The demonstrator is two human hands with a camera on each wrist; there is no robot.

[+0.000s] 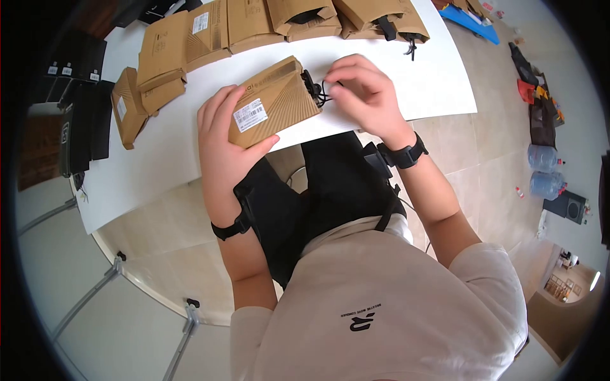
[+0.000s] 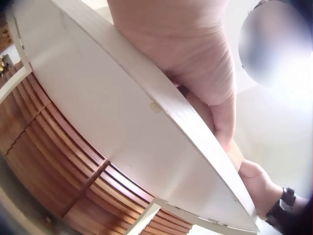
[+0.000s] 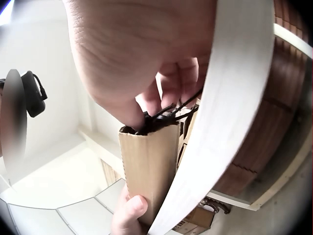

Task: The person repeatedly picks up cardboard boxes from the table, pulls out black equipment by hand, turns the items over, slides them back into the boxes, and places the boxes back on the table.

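Observation:
A flat brown cardboard box with a white barcode label lies near the white table's front edge. My left hand grips its left end, fingers over the top and thumb along the near side. Black cable bunches out of the box's open right end. There my right hand has its thumb and fingers curled at the cable, pinching it. In the right wrist view, the thumb reaches the mouth of the box among dark strands. What else is inside the box is hidden.
Several similar brown boxes line the far side of the white table, some with black straps or cable hanging out. Another box leans at the left. Black boxes stand at the left end. Water bottles are off to the right.

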